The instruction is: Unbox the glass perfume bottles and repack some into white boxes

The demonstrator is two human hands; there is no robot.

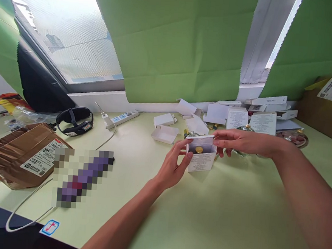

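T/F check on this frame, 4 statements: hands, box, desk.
1. Both hands touch the small white box. True: left hand at its side, right hand on the lid flap.
2. The box is sealed shut. False: its top is open and a gold cap shows inside.
3. A power strip lies near the window sill. True.
4. The brown parcel sits by the right hand. False: it lies far left on the desk.
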